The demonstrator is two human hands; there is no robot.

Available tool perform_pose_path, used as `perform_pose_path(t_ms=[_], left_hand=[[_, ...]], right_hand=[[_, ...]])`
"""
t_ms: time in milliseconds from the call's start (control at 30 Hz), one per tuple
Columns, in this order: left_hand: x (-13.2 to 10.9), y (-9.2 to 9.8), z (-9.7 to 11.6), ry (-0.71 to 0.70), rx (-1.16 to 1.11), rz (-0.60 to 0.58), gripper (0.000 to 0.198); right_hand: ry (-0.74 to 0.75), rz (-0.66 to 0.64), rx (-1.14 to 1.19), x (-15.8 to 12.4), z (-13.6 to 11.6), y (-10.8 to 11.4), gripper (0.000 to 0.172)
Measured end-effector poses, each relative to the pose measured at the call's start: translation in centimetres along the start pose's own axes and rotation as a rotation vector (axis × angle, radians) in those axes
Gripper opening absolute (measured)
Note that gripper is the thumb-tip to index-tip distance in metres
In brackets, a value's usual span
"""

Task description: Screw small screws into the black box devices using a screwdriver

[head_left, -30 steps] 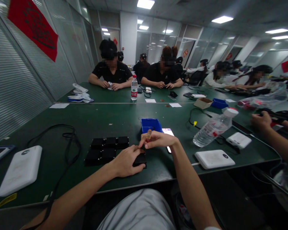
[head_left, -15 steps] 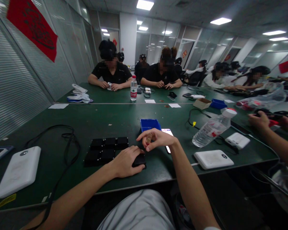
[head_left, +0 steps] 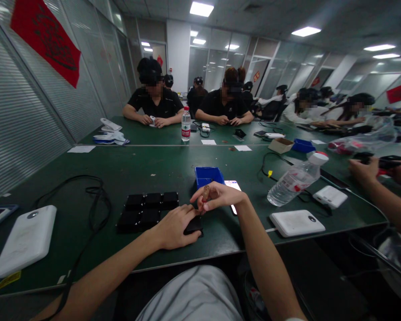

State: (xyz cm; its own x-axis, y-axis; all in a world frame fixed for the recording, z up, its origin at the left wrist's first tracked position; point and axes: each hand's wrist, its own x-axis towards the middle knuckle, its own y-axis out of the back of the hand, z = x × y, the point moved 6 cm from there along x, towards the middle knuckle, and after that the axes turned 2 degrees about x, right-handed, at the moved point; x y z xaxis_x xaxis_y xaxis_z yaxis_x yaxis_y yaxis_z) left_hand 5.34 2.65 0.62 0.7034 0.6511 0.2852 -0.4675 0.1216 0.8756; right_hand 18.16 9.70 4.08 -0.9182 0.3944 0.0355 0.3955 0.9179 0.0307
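My left hand [head_left: 177,227] lies over a black box [head_left: 193,226], its fingers across the top and the thumb along the near side, pressing it to the table. Most of that box is hidden under the hand. Just above its far right corner is my right hand [head_left: 222,196], with thumb and fingers closed on a small screwdriver [head_left: 205,194] with a clear amber handle. The screwdriver points down at the corner; whether its tip touches a screw is too small to tell. Several similar black boxes [head_left: 150,209] with shiny corner screws stand in two rows to the left.
A blue tray [head_left: 209,174] and a lit phone [head_left: 233,191] sit beyond my right hand. To the right are a tilted water bottle [head_left: 292,180] and a white power bank [head_left: 297,223]. Another white power bank [head_left: 26,240] and a black cable [head_left: 95,196] lie left. Co-workers sit around.
My right hand has dropped slightly, bringing the screwdriver down to the box's corner and more upright. My left hand stays on the box.
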Motion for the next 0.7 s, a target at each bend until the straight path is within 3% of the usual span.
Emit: perform_pose_path(t_ms=[133,300,500,600,700], left_hand=[[0.0,0.2,0.1,-0.001,-0.014,-0.007,0.045],[0.0,0.2,0.2,0.008,-0.001,-0.02,0.042],[0.0,0.1,0.1,0.008,-0.003,-0.021,0.041],[0.0,0.0,0.1,0.015,0.012,-0.026,0.042],[0.0,0.0,0.1,0.017,0.015,-0.026,0.043]], right_hand=[[0.079,0.009,-0.023,0.4,-0.4,0.0,0.025],[0.1,0.033,-0.106,0.4,-1.2,-0.1,0.022],[0.061,0.129,-0.078,0.1,-0.9,0.4,0.035],[0.032,0.112,-0.044,0.1,-0.5,0.4,0.051],[0.032,0.096,-0.04,0.1,-0.4,0.4,0.051]])
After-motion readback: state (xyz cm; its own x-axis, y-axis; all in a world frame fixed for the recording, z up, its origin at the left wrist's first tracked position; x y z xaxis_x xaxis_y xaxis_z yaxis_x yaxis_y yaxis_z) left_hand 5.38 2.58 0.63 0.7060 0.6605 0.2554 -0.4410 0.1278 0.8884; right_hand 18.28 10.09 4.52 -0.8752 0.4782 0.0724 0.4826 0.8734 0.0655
